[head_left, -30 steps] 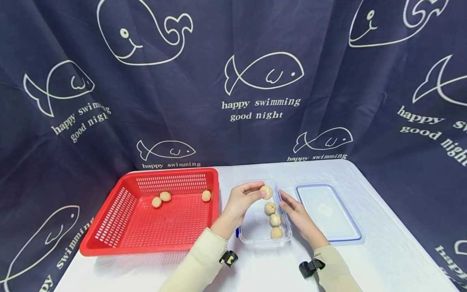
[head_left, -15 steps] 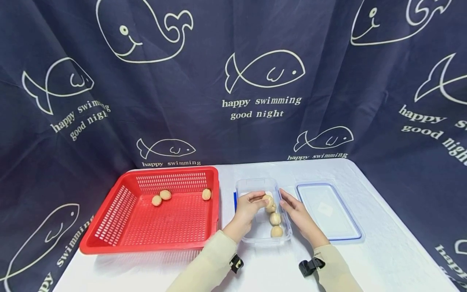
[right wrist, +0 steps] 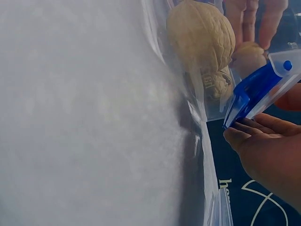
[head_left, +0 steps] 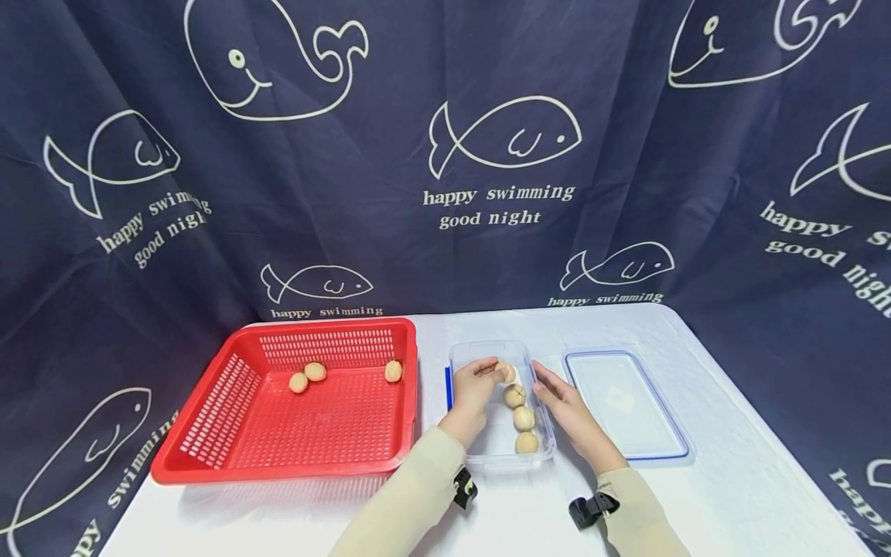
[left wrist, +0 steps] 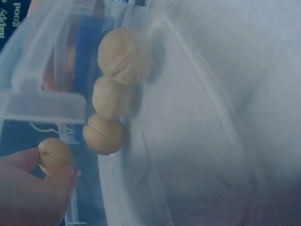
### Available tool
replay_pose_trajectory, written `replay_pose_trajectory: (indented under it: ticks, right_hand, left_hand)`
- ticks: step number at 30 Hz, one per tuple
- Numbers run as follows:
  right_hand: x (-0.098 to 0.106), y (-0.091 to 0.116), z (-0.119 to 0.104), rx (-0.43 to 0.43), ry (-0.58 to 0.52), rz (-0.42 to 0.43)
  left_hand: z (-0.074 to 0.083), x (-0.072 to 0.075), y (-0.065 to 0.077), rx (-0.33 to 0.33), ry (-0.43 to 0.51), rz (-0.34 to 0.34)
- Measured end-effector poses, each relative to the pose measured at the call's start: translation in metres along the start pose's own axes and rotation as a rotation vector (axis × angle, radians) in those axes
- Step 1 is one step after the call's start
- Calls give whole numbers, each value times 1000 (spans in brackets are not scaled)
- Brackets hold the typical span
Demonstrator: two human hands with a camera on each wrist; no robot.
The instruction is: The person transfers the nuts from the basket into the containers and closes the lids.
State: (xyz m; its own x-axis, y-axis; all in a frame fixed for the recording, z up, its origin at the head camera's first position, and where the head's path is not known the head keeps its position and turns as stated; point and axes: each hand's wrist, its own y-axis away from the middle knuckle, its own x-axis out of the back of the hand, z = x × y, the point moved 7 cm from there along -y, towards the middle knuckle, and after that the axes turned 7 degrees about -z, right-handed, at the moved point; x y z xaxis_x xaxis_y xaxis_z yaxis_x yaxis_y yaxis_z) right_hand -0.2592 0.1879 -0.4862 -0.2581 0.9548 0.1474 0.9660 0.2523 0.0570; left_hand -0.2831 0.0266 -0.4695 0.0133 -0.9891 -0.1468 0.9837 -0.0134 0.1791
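Observation:
In the head view, my left hand [head_left: 473, 394] reaches into a clear plastic box [head_left: 497, 464], pinching a walnut [left wrist: 55, 156] between thumb and fingers. That walnut sits at the far end of a row of walnuts [head_left: 524, 418] along the box's right side. Three in the row show plainly in the left wrist view. My right hand [head_left: 574, 414] lies along the outside of the box's right wall, its fingers touching the wall. In the right wrist view those fingers are by a blue clasp [right wrist: 256, 92].
A red perforated basket [head_left: 306, 433] stands left of the box, with three walnuts [head_left: 315, 372] inside. To the right, a clear lid with a blue seal [head_left: 633, 418] lies flat on the white cloth-covered table [head_left: 724, 495]. A dark blue printed curtain [head_left: 390, 232] hangs behind.
My left hand first brought the walnut nearer over the row, then moved it back to the row's far end, lower in the box. The right hand has stayed in place.

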Motion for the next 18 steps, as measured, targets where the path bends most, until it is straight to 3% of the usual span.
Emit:
replay_pose_trajectory:
  ticks: [12, 18]
  right_hand:
    - [0, -2, 3, -22, 11, 12]
    - [1, -2, 5, -27, 4, 10]
  left_hand:
    - [-5, 0, -18, 43, -13, 63]
    - [-10, -2, -19, 112, -28, 28]
